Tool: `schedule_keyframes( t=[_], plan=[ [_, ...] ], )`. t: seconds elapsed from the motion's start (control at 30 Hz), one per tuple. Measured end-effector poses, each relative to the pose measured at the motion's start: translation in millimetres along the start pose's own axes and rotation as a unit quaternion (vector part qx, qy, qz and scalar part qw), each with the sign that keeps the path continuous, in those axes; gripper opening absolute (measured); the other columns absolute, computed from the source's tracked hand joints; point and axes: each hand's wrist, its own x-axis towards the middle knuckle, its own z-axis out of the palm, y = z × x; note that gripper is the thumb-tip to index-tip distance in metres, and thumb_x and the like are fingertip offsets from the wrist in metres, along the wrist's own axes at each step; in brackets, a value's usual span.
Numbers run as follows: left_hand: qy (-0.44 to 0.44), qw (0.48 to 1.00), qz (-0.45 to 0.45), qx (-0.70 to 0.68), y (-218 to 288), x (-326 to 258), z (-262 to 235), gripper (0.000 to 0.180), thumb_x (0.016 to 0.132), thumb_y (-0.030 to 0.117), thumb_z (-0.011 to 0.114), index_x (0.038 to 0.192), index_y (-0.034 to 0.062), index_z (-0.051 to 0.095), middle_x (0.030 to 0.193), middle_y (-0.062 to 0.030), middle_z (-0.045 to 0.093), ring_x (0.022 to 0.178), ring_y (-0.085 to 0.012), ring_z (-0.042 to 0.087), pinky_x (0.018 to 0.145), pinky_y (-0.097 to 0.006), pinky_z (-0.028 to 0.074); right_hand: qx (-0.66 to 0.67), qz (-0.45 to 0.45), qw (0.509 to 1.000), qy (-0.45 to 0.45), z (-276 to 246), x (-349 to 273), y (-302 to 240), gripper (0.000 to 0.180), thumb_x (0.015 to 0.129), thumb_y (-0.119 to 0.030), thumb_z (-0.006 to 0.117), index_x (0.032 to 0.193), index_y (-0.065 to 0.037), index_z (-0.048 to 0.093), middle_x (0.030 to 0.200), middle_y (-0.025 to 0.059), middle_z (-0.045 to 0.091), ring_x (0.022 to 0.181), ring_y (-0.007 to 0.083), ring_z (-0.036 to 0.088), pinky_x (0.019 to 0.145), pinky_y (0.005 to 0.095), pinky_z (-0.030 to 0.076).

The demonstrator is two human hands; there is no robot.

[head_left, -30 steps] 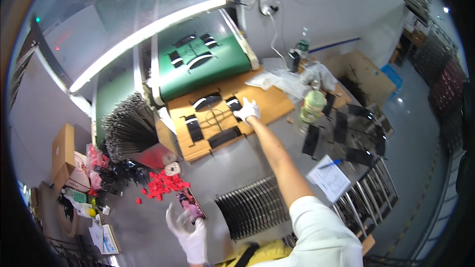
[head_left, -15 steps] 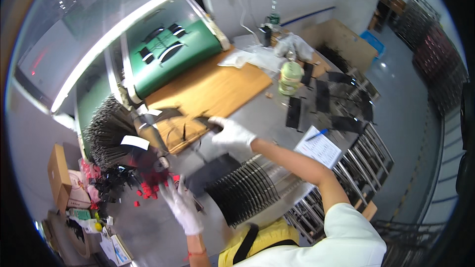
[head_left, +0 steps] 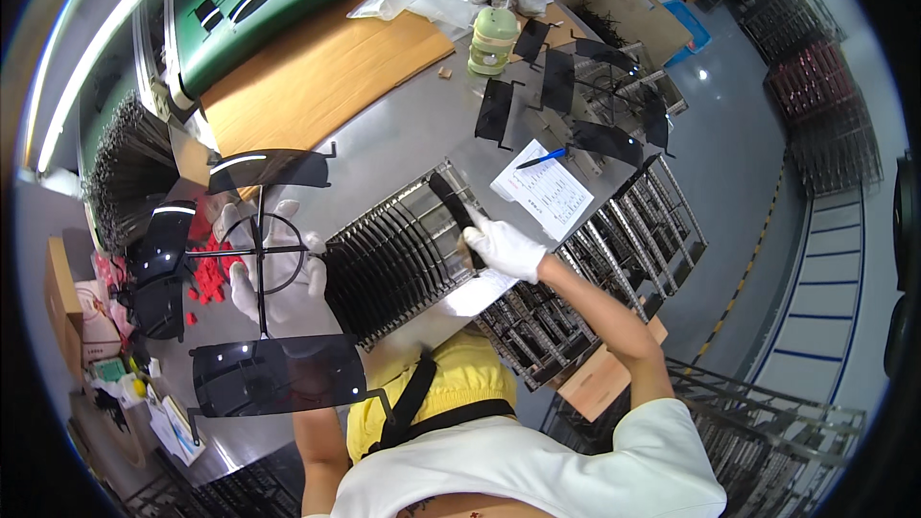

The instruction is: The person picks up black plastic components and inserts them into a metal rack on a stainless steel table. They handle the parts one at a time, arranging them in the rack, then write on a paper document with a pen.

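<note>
My left hand (head_left: 278,305), in a white glove, is behind and below a black wire frame (head_left: 260,251) with a cross and a ring. Its fingers are curled up around the frame's middle and hold it close to my chest. Glossy dark panels (head_left: 278,374) are fixed at the ends of the frame's arms. My right hand (head_left: 508,247), also gloved, is closed on a dark curved panel (head_left: 451,206) at the right end of a wire rack (head_left: 408,245). Several similar dark panels stand in a row in that rack. The fingertips of the right hand are partly hidden.
Red small pieces (head_left: 209,278) lie left of the frame. Behind are a brown board (head_left: 317,82), a green conveyor belt (head_left: 264,0) and a bundle of black rods (head_left: 134,163). A green bottle (head_left: 492,41), paper with a pen (head_left: 542,187) and metal racks (head_left: 633,240) are rightward.
My right hand has moved from the brown board's edge to the rack and holds a panel there. The frame is raised clearly over my left hand. The whole view has shifted.
</note>
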Motion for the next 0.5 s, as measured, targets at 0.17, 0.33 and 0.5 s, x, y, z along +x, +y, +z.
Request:
schedule_keyframes(
  t=[0.17,0.33,0.5],
  plan=[
    [0.099,0.99,0.099,0.027,-12,-25,-5,0.068,0.097,0.037,0.054,0.157,0.0301,0.023,0.144,-0.0357,0.036,0.102,-0.0525,0.059,0.052,-0.043,0.062,-0.07,-0.017,0.997,-0.033,30,21,16,0.068,0.1,-0.032,0.032,0.149,0.013,0.018,0.09,0.0362,0.064,0.085,0.0488,0.065,0.082,0.0536,0.05],
    [0.112,0.986,0.08,0.091,-3,-39,3,0.068,0.097,0.041,0.052,0.157,0.0254,0.024,0.141,-0.0355,0.04,0.097,-0.0481,0.062,0.051,-0.04,0.062,-0.199,-0.065,0.976,-0.06,31,29,0,0.063,0.1,-0.038,0.036,0.141,0.01,0.035,0.1,0.0347,0.065,0.086,0.0462,0.067,0.081,0.0528,0.053],
    [0.204,0.968,-0.008,0.142,-9,-41,30,0.068,0.096,0.051,0.046,0.154,0.0196,0.03,0.137,-0.0335,0.045,0.081,-0.0384,0.067,0.047,-0.031,0.058,-0.328,-0.203,0.898,0.213,18,16,-59,0.073,0.082,-0.054,0.07,0.131,-0.003,0.053,0.099,0.0175,0.066,0.081,0.0332,0.067,0.079,0.0436,0.057]
  ],
)
